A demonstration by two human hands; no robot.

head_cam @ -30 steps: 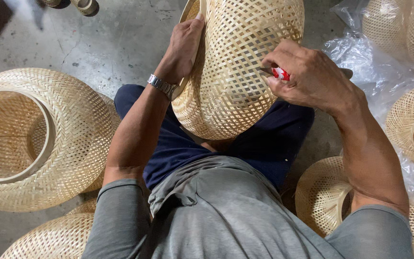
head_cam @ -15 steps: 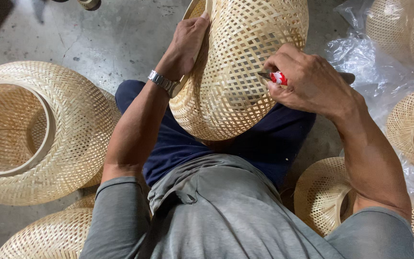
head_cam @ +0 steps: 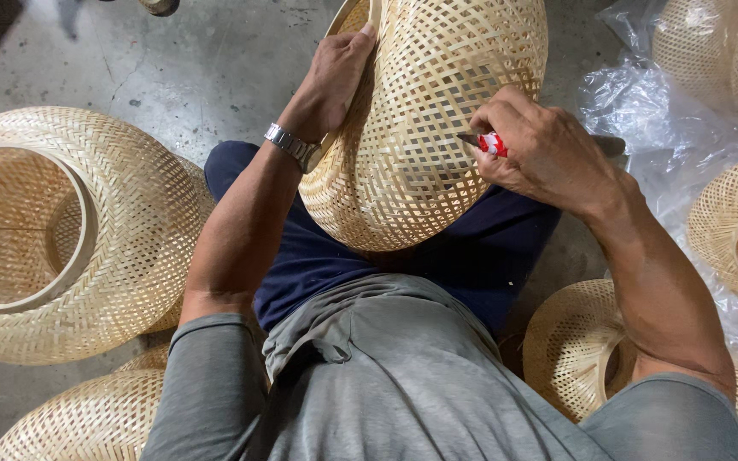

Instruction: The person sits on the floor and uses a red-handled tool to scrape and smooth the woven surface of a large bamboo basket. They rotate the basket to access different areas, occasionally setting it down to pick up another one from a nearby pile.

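A woven bamboo lampshade (head_cam: 437,111) rests tilted on my lap. My left hand (head_cam: 335,72), with a metal watch on the wrist, grips the shade's rim at its left side. My right hand (head_cam: 548,154) is closed around a small tool with a red handle (head_cam: 492,143); its dark tip touches the weave on the shade's right side. Most of the tool is hidden inside my fist.
A large woven shade (head_cam: 70,230) lies on the concrete floor at left, another (head_cam: 87,423) at bottom left. More shades sit at right (head_cam: 736,226) and lower right (head_cam: 574,341). Clear plastic sheeting (head_cam: 642,111) covers the floor at upper right.
The shade and both hands have shifted slightly; the tool tip stays against the weave. My grips are unchanged.
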